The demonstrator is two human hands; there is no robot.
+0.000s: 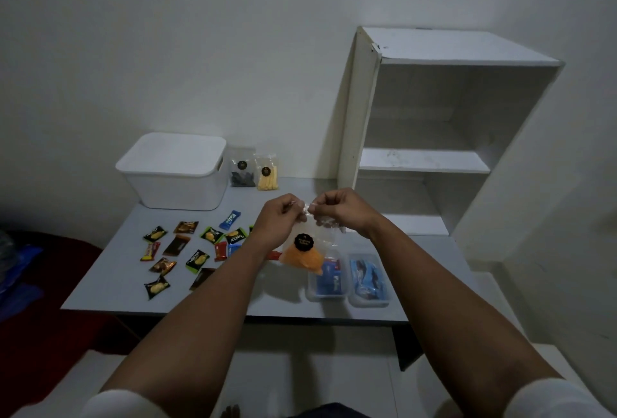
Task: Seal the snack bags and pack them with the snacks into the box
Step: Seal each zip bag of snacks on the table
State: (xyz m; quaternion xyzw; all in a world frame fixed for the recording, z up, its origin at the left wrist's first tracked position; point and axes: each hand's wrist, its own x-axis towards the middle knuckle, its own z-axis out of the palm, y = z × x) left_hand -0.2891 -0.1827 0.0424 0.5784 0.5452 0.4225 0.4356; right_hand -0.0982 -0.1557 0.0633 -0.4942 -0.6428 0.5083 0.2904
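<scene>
Head view: clear snack bag (309, 244), orange contents, round black label

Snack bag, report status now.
Left hand and right hand pinch the snack bag top, held above the table. Box lid on. Nothing blocking.

Sticker (303, 243) lettering unreadable (too small)

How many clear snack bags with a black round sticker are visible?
3. One with orange snacks is held in both hands above the table. Two stand at the wall beside the white box: one with dark snacks, one with yellow sticks.
</scene>
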